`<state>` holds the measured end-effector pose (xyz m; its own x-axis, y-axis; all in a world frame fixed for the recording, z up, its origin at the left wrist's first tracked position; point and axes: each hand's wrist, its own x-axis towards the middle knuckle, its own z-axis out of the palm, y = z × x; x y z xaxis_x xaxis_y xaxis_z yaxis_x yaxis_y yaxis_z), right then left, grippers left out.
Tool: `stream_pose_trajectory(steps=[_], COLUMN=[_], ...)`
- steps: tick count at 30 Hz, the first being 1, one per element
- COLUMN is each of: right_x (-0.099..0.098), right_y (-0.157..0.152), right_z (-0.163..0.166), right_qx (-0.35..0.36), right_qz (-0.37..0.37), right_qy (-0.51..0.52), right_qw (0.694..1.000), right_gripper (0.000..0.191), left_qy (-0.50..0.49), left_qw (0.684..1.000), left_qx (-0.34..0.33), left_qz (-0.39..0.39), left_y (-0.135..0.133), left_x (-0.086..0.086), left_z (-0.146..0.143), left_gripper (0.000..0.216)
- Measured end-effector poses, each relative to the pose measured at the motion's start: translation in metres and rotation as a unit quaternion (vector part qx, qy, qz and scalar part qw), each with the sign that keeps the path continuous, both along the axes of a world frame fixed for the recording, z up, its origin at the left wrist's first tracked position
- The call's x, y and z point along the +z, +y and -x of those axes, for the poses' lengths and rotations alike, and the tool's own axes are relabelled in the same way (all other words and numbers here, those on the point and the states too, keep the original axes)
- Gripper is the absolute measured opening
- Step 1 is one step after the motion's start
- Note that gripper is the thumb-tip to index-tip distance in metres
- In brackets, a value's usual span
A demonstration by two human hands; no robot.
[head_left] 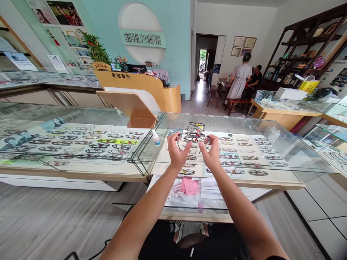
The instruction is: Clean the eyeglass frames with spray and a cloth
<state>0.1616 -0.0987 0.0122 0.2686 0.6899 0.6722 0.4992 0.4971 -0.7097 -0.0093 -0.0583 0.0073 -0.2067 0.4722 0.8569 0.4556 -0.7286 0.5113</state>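
Both my hands are raised over a glass display counter (284,135) and hold one pair of dark-framed glasses (193,137) between them. My left hand (176,151) pinches the frame's left end, with one temple arm hanging down beside it. My right hand (211,151) pinches the right end. Rows of spectacle frames (244,151) lie on white trays under the glass. A small white bottle with a blue label (155,138) stands on the glass just left of my left hand.
A second glass case (54,112) runs off to the left. A wooden reception desk (146,90) stands behind the counters. Two people (244,81) are at a table at the back right. Pink papers (189,186) lie on the lower shelf.
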Motion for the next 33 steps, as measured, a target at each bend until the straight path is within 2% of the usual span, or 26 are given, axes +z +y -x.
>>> stream_pose_trajectory(steps=[6, 15, 24, 33], right_x=[0.0033, 0.0074, 0.007, 0.0034], right_y=[-0.0002, 0.0007, 0.0022, 0.0034], right_z=[-0.0031, -0.0056, -0.0062, -0.0065], right_qx=[-0.024, -0.022, -0.047, -0.012], right_qz=[-0.029, -0.066, -0.086, -0.024], right_qy=[-0.015, -0.04, -0.048, -0.032], right_qw=[0.999, 0.997, 0.994, 0.999], right_gripper=[0.053, 0.049, 0.049, 0.055], left_qy=[0.009, 0.006, 0.008, 0.027], left_qw=[0.999, 0.999, 0.998, 0.999], left_qx=[-0.018, -0.026, -0.025, 0.018], left_qz=[0.031, 0.029, 0.061, 0.025], left_y=[0.0027, 0.002, -0.0004, 0.0019], left_x=[-0.0025, -0.0012, -0.0006, -0.002], left_z=[-0.0004, -0.0019, -0.0047, -0.0023], left_gripper=[0.062, 0.061, 0.061, 0.063])
